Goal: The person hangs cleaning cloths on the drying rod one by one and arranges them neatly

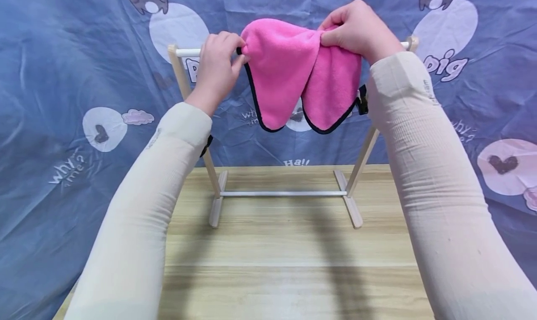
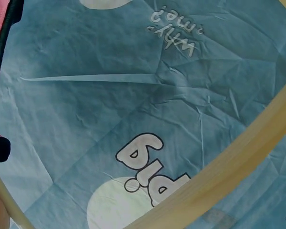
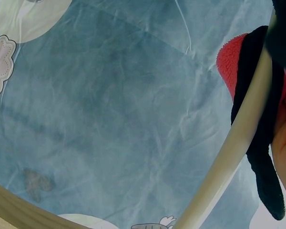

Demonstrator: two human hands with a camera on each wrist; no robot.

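Pinching the pink cloth (image 1: 281,73) by its edges, the left hand (image 1: 216,70) and the right hand (image 1: 361,33) hold it up at the white top bar (image 1: 188,52), so raising it seems done, while smoothing its hanging folds appears left.

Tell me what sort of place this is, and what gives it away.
Probably an indoor spot staged for filming: a pig-printed blue sheet hangs as a backdrop, and a wooden-framed rack stands before it on a wood-grain surface.
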